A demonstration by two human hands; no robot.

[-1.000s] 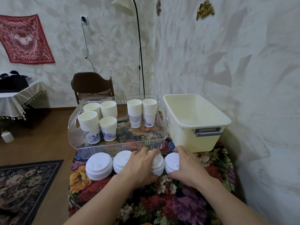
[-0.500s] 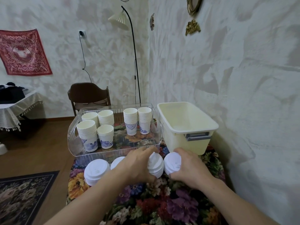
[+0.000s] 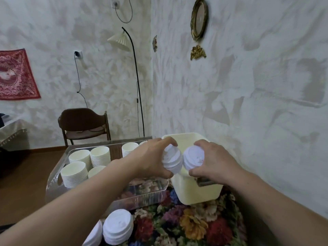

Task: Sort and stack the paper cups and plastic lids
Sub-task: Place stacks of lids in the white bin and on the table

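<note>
My left hand (image 3: 150, 157) grips a tilted stack of white plastic lids (image 3: 172, 160), held in the air over the near edge of the cream bin (image 3: 197, 189). My right hand (image 3: 213, 160) grips a second stack of white lids (image 3: 193, 158) right beside the first, the two stacks nearly touching. Two more lid stacks (image 3: 118, 228) stand on the floral tablecloth at the near left. Several stacks of paper cups (image 3: 74, 174) stand inside the clear plastic tray (image 3: 142, 196), partly hidden by my left forearm.
The floral tablecloth (image 3: 191, 226) covers a small table pushed against the wall on the right. A brown chair (image 3: 83, 123) and a floor lamp (image 3: 122, 41) stand behind the tray. Wooden floor lies to the left.
Both hands have lifted their lid stacks off the tablecloth and carried them up and forward over the cream bin's near edge. The camera has tilted upward.
</note>
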